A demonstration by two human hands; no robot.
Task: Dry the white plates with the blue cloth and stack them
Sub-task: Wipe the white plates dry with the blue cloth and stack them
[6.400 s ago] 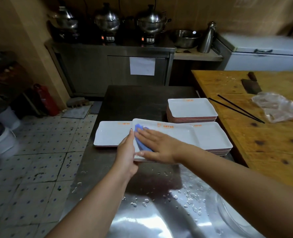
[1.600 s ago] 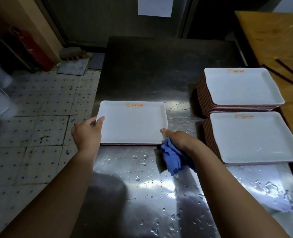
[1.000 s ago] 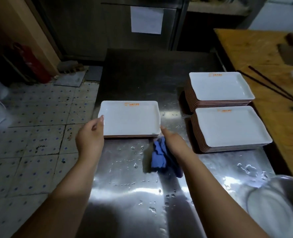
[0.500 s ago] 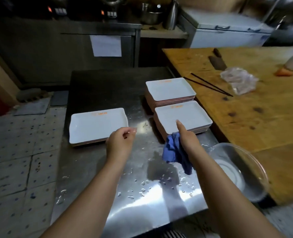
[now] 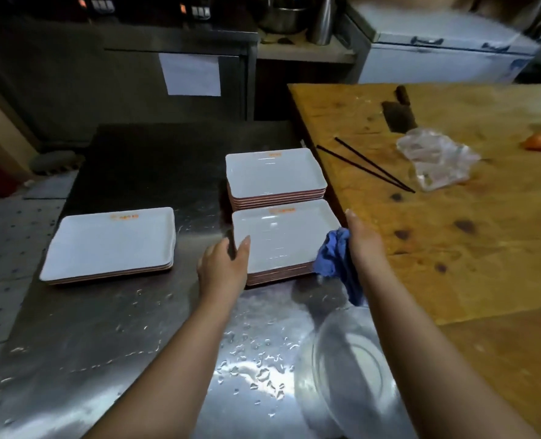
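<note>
While my left hand curls over the left edge of the top plate on the near stack, thumb on the rim and fingers tucked under the side, my right hand sits at that plate's right edge with the forefinger stretched forward along it. The blue cloth is bunched against my right palm and hangs down past the stack's right corner; I cannot tell exactly which fingers clamp it. Just behind the near stack stands the far stack of white plates, and well to the left of the near stack lies a low stack, all on the wet steel table. Each top plate carries a small orange mark on its far rim, too blurred to read. Right of the near stack runs a wooden table with black chopsticks, a cleaver and a crumpled clear bag. Nearer to me than the near stack, a clear bowl sits by my right forearm. On the cabinet beyond the far stack hangs a white sheet, its writing illegible.
</note>
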